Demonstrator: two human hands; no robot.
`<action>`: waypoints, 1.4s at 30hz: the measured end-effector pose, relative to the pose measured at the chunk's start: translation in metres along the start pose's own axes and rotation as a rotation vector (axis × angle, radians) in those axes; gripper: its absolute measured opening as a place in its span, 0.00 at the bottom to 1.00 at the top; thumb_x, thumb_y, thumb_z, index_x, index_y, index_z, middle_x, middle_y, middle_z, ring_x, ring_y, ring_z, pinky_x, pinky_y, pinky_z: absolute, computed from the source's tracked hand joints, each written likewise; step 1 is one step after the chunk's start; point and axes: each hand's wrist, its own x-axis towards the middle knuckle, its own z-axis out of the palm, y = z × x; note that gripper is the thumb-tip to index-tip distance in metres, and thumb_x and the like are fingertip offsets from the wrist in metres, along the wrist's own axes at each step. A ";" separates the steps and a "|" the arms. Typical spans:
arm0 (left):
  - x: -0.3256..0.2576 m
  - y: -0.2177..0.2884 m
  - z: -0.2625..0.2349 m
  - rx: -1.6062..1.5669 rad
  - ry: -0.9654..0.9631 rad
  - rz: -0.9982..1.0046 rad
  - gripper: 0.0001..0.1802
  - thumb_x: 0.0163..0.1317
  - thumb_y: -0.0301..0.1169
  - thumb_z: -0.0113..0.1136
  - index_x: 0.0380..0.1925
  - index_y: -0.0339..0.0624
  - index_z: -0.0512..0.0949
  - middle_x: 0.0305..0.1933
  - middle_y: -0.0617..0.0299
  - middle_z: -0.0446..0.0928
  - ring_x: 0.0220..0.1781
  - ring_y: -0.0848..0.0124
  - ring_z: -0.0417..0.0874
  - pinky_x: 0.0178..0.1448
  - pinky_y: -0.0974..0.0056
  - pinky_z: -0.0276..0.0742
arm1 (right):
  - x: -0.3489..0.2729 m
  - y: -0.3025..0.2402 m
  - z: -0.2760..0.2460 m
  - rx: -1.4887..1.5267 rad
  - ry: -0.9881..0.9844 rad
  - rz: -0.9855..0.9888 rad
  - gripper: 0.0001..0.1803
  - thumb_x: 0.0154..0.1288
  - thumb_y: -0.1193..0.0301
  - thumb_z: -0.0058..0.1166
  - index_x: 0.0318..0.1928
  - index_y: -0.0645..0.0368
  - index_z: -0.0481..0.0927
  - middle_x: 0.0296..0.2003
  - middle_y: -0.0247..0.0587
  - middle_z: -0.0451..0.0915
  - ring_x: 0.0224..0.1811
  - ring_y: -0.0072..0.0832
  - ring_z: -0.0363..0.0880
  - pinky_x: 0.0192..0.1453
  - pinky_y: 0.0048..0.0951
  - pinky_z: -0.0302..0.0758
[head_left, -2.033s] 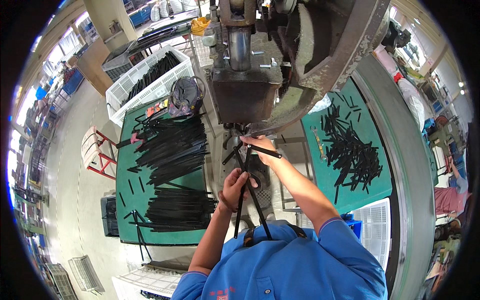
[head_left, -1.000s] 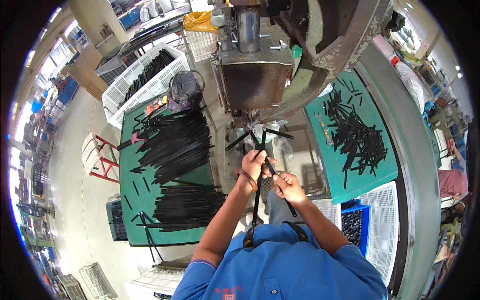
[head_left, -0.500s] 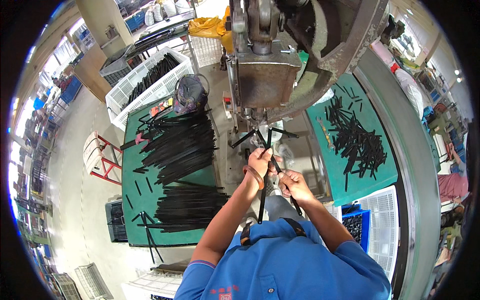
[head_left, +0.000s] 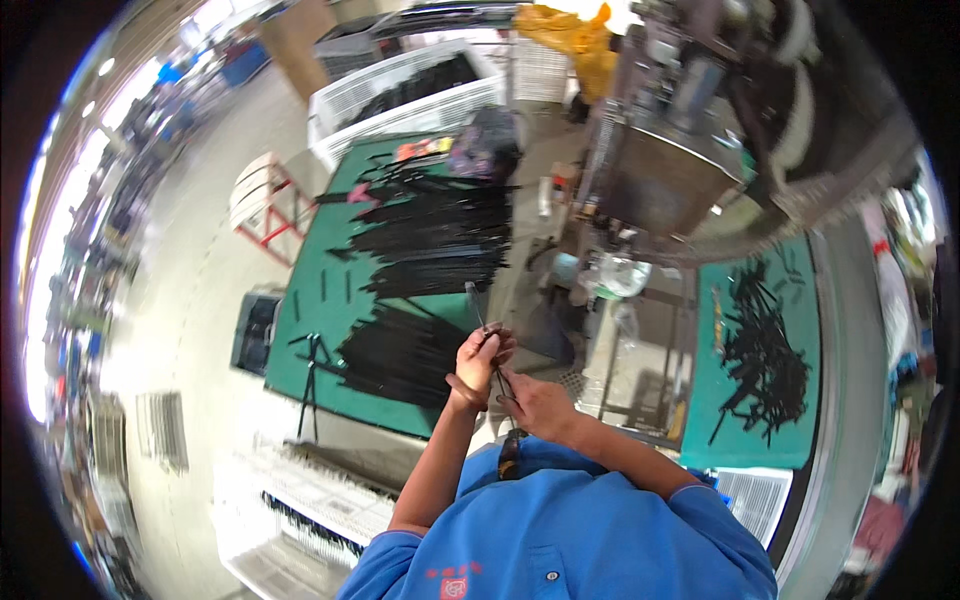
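My left hand [head_left: 482,357] is closed around a set of narrow black strips [head_left: 473,298], whose upper end sticks out above the fist toward the left table. Just below and to the right, my right hand [head_left: 538,404] closes on the lower part of the same strips. Motion blur and my fingers hide how they are joined. Beside my left hand, many long black strips [head_left: 400,355] lie in heaps on the green left table [head_left: 300,325]. At that table's near edge, another joined set of black strips [head_left: 312,365] leans over the side.
A large press machine [head_left: 670,180] stands ahead to the right. Beyond it, a green side table [head_left: 705,400] bears a pile of short black pieces [head_left: 765,360]. White crates [head_left: 330,500] stand near left; another white crate [head_left: 330,130] is behind the left table. A red-legged stool [head_left: 265,210] stands farther left.
My view and body have turned left, away from the press. Both hands have carried the black strips from in front of the press toward the left table, and the spread strips now lie closer together.
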 end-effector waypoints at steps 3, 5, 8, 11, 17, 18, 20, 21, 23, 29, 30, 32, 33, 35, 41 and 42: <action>-0.031 0.030 -0.034 -0.389 -0.180 0.065 0.19 0.64 0.31 0.51 0.53 0.34 0.65 0.45 0.54 0.75 0.44 0.65 0.77 0.49 0.60 0.75 | 0.016 -0.005 -0.014 0.259 -0.043 -0.003 0.18 0.61 0.65 0.50 0.49 0.59 0.73 0.34 0.52 0.78 0.33 0.47 0.78 0.35 0.40 0.74; -0.053 0.048 -0.046 -0.392 -0.190 0.165 0.21 0.65 0.29 0.48 0.56 0.32 0.62 0.47 0.49 0.74 0.46 0.62 0.78 0.52 0.57 0.76 | 0.034 0.006 -0.016 0.276 0.143 -0.056 0.10 0.61 0.70 0.49 0.41 0.61 0.76 0.32 0.50 0.78 0.32 0.45 0.79 0.34 0.37 0.74; -0.087 0.061 -0.051 -0.346 -0.122 0.251 0.22 0.66 0.27 0.45 0.58 0.30 0.59 0.51 0.44 0.72 0.50 0.57 0.78 0.52 0.57 0.77 | 0.073 0.042 0.005 0.351 0.072 0.035 0.08 0.61 0.73 0.47 0.37 0.63 0.76 0.32 0.51 0.78 0.35 0.47 0.77 0.38 0.37 0.73; -0.116 0.070 -0.052 -0.290 -0.024 0.298 0.23 0.66 0.27 0.44 0.59 0.31 0.58 0.51 0.45 0.72 0.49 0.58 0.79 0.51 0.58 0.78 | 0.119 0.069 0.057 -0.013 -0.073 -0.098 0.11 0.58 0.68 0.51 0.39 0.61 0.75 0.39 0.48 0.76 0.42 0.46 0.74 0.44 0.40 0.72; -0.155 0.078 -0.060 -0.224 0.097 0.341 0.23 0.66 0.28 0.45 0.59 0.29 0.58 0.53 0.44 0.71 0.51 0.58 0.77 0.51 0.58 0.78 | 0.142 0.076 0.166 -0.472 -0.348 0.010 0.26 0.52 0.59 0.61 0.48 0.58 0.71 0.45 0.47 0.73 0.51 0.43 0.71 0.52 0.39 0.72; -0.159 0.079 -0.063 -0.227 0.108 0.346 0.23 0.66 0.29 0.45 0.58 0.29 0.58 0.53 0.43 0.71 0.51 0.58 0.77 0.51 0.58 0.78 | 0.141 0.078 0.175 -0.465 -0.346 0.026 0.26 0.52 0.59 0.62 0.48 0.58 0.70 0.45 0.46 0.72 0.51 0.44 0.72 0.52 0.40 0.72; -0.164 0.081 -0.070 -0.248 0.113 0.355 0.23 0.66 0.29 0.45 0.58 0.29 0.58 0.53 0.43 0.71 0.51 0.58 0.77 0.51 0.59 0.78 | 0.144 0.085 0.186 -0.340 -0.356 0.185 0.23 0.52 0.62 0.62 0.46 0.58 0.73 0.44 0.46 0.75 0.48 0.44 0.74 0.49 0.41 0.73; -0.164 0.082 -0.075 -0.242 0.114 0.363 0.23 0.66 0.29 0.45 0.58 0.29 0.58 0.53 0.43 0.71 0.51 0.58 0.77 0.51 0.59 0.78 | 0.146 0.092 0.187 -0.298 -0.357 0.191 0.21 0.52 0.62 0.62 0.45 0.58 0.74 0.43 0.45 0.76 0.47 0.44 0.75 0.48 0.41 0.73; -0.164 0.084 -0.084 -0.241 0.113 0.373 0.23 0.66 0.29 0.45 0.58 0.29 0.58 0.53 0.43 0.71 0.51 0.58 0.77 0.51 0.59 0.78 | 0.152 0.105 0.185 -0.209 -0.362 0.223 0.18 0.52 0.63 0.61 0.42 0.57 0.76 0.41 0.45 0.78 0.45 0.44 0.76 0.47 0.41 0.73; -0.147 0.101 -0.111 -0.210 0.091 0.349 0.22 0.67 0.29 0.44 0.58 0.31 0.59 0.53 0.45 0.71 0.51 0.59 0.77 0.52 0.59 0.76 | 0.158 0.123 0.176 -0.212 -0.311 0.120 0.12 0.57 0.64 0.56 0.38 0.58 0.77 0.37 0.47 0.79 0.41 0.45 0.77 0.43 0.41 0.73; -0.143 0.105 -0.116 -0.213 0.088 0.340 0.22 0.67 0.29 0.44 0.58 0.31 0.59 0.53 0.45 0.71 0.51 0.59 0.77 0.52 0.59 0.76 | 0.157 0.122 0.176 -0.258 -0.300 0.080 0.12 0.59 0.63 0.54 0.37 0.59 0.76 0.35 0.48 0.79 0.39 0.45 0.77 0.42 0.41 0.73; -0.132 0.109 -0.128 -0.210 0.068 0.315 0.21 0.67 0.29 0.44 0.58 0.32 0.60 0.53 0.45 0.71 0.51 0.58 0.78 0.51 0.59 0.76 | 0.157 0.118 0.175 -0.352 -0.274 0.017 0.12 0.64 0.64 0.46 0.32 0.61 0.73 0.32 0.50 0.78 0.35 0.46 0.78 0.38 0.44 0.73; -0.125 0.108 -0.136 -0.194 0.088 0.303 0.21 0.66 0.28 0.44 0.58 0.32 0.60 0.52 0.45 0.72 0.49 0.59 0.78 0.50 0.60 0.77 | 0.158 0.116 0.175 -0.354 -0.249 -0.001 0.12 0.64 0.64 0.46 0.32 0.60 0.73 0.32 0.50 0.78 0.34 0.45 0.77 0.38 0.44 0.73; -0.113 0.106 -0.167 -0.065 0.173 0.293 0.19 0.66 0.27 0.42 0.56 0.32 0.61 0.49 0.46 0.74 0.46 0.60 0.79 0.47 0.63 0.77 | 0.158 0.113 0.171 -0.367 -0.184 -0.011 0.12 0.65 0.63 0.45 0.31 0.60 0.72 0.31 0.50 0.78 0.34 0.45 0.77 0.37 0.43 0.73; -0.034 0.097 -0.343 0.854 1.022 0.361 0.15 0.62 0.23 0.46 0.49 0.40 0.72 0.37 0.53 0.78 0.32 0.66 0.80 0.35 0.61 0.76 | 0.131 0.105 0.138 0.726 -0.270 0.481 0.12 0.67 0.68 0.43 0.29 0.62 0.72 0.20 0.36 0.74 0.18 0.21 0.70 0.24 0.23 0.68; -0.022 0.099 -0.373 1.211 1.163 0.392 0.15 0.59 0.23 0.47 0.47 0.41 0.73 0.40 0.50 0.77 0.36 0.57 0.80 0.40 0.57 0.76 | 0.121 0.103 0.129 0.811 -0.271 0.536 0.11 0.68 0.68 0.43 0.32 0.62 0.73 0.21 0.32 0.74 0.19 0.16 0.69 0.24 0.19 0.67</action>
